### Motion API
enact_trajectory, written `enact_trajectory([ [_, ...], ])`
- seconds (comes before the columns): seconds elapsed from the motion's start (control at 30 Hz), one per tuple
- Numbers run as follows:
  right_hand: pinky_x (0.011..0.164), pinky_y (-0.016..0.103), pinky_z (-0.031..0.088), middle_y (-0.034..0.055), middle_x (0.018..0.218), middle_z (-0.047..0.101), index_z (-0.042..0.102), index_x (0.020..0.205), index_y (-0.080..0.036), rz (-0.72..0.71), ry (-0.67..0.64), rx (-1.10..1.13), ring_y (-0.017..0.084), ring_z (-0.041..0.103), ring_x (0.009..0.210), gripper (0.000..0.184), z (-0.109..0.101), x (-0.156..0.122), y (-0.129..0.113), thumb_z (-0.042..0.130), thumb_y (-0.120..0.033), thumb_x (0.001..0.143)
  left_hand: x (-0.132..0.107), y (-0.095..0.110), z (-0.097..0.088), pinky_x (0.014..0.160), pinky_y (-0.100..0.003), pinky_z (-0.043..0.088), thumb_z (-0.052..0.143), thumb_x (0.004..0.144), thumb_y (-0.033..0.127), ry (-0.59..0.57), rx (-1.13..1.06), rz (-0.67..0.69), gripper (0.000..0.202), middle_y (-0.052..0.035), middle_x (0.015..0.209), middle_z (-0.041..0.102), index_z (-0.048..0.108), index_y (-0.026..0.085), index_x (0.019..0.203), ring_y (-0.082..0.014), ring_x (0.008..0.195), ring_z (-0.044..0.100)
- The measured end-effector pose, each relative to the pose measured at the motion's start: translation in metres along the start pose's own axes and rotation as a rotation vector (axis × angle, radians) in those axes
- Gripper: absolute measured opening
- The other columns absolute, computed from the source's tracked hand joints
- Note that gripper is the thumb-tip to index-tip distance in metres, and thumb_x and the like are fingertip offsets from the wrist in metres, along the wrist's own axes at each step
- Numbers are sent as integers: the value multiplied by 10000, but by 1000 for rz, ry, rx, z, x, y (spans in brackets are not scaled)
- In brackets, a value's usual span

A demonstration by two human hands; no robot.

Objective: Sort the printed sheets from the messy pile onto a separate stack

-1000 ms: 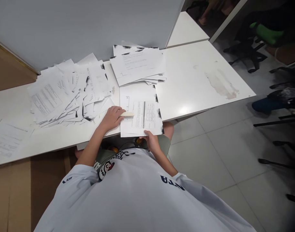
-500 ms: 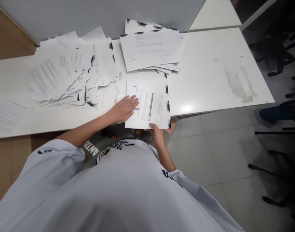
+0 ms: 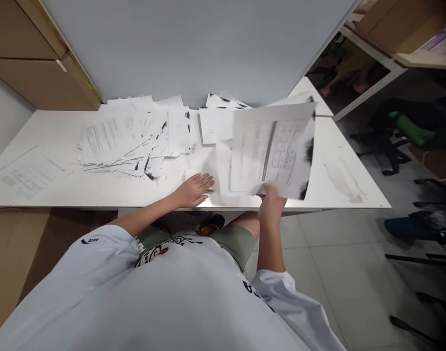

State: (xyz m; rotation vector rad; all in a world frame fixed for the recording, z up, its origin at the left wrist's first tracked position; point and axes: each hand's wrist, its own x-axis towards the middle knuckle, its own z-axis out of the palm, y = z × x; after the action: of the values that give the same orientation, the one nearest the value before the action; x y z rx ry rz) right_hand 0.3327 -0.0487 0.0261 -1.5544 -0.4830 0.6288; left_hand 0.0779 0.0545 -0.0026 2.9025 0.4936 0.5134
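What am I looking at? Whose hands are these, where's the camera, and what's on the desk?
There's no machine here. These are a person's two bare hands, filmed by one head-worn camera looking forward and down, so the white T-shirt at the bottom is the wearer's own. On the white desk lie a loose heap of printed papers and a smaller stack of papers. The right hand holds a printed sheet up by its lower edge; the sheet is slightly blurred. The left hand lies open on the desk.
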Motion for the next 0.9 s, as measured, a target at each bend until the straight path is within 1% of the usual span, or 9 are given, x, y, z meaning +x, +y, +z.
enact_trajectory([
  [0.1,711,313,615,38,992,645,547,1097,-176,119,37,238,164,648,878,367,42,46,-18,593,-253,740,-1,1,-1,1171,-545,336,456,969,323,27,5,-12,518,-171,1448,532,451,128,1449,-326,1449,367],
  [0.17,685,288,612,7,902,628,529,1084,-169,215,46,422,120,630,755,330,78,69,-23,559,-190,756,-2,2,-2,1166,-568,336,473,964,307,64,8,-36,486,-158,1411,569,483,144,1423,-330,1452,359],
  [0.23,719,267,606,-8,924,624,492,1144,-180,257,54,525,87,625,732,350,114,86,-25,506,-160,794,-3,2,-3,1161,-583,339,493,958,300,95,0,-73,461,-157,1378,596,513,150,1394,-331,1449,365],
  [0.33,755,247,591,-12,980,622,433,1226,-205,295,26,549,65,640,756,374,159,106,-24,453,-158,856,-3,2,-6,1149,-568,362,507,950,305,89,-41,-117,431,-158,1328,632,554,149,1350,-327,1433,391],
  [0.5,740,258,586,35,914,640,517,1088,-169,435,-176,514,101,670,831,188,211,135,-20,403,-232,952,3,2,-7,1103,-529,420,528,925,313,49,-149,-149,364,-133,1234,689,641,175,1243,-315,1376,470],
  [0.63,765,284,580,68,905,649,555,986,-153,510,-390,448,130,667,869,257,238,149,-20,483,-399,966,4,-1,-4,1064,-512,455,522,913,298,44,-207,-170,334,-115,1185,714,678,187,1187,-316,1331,517],
  [0.73,786,298,579,80,941,645,552,991,-152,513,-550,425,139,657,927,352,249,140,-26,467,-493,970,3,0,-1,1063,-508,460,516,918,306,58,-235,-179,328,-109,1168,723,689,179,1167,-321,1323,523],
  [0.83,818,363,582,105,1032,669,568,1015,-152,462,-821,386,175,649,1010,344,245,108,-40,532,-486,943,2,6,3,1077,-491,459,493,938,325,102,-234,-170,337,-106,1160,727,692,160,1155,-313,1333,512],
  [0.9,844,404,572,102,1093,682,592,1030,-167,362,-984,308,198,641,1058,286,226,81,-50,636,-413,890,-2,8,2,1092,-479,453,438,966,311,153,-189,-194,346,-101,1133,735,697,153,1132,-297,1340,507],
])
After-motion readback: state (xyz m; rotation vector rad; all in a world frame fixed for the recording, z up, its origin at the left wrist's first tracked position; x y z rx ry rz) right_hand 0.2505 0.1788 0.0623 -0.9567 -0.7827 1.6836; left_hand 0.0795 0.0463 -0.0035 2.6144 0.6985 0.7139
